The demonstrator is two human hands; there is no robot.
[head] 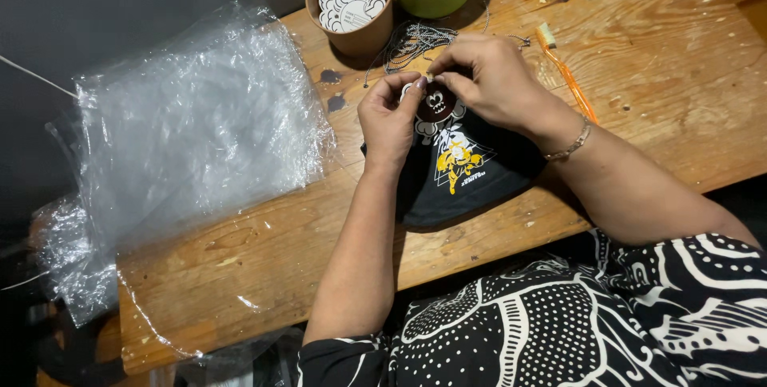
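Black folded cloth [459, 171], printed with a yellow figure and white marks, lying at centre frame on a worn wooden table [663, 75], lower edge reaching the table's near rim. On its upper end, a small round dark-and-white tag [437, 105] with a cartoon face, pinched from both sides. Left hand [389, 119] just left of centre, fingers curled, thumb and forefinger closed on the tag's left edge, heel of the palm resting on the cloth. Right hand [489, 79] just above and right of it, fingers bunched tight over the tag's top, fingertips touching those of the left; a thin metal bracelet [572, 144] at the wrist. Whether anything small sits between the right fingertips: cannot tell.

Just behind the hands, upper centre, a loose heap of silver ball chains [411, 39] spilling toward the fingers. Behind that, a brown paper cup [357, 31] filled with white cloud-shaped cutouts, and beside it at top centre a green bowl [435, 5] holding black-and-white stickers. To the right of the hands, an orange-handled brush [569, 75] lying slantwise on the wood. Across the left half of the frame, a crumpled stack of clear plastic bags [192, 131], overhanging the table's left edge.
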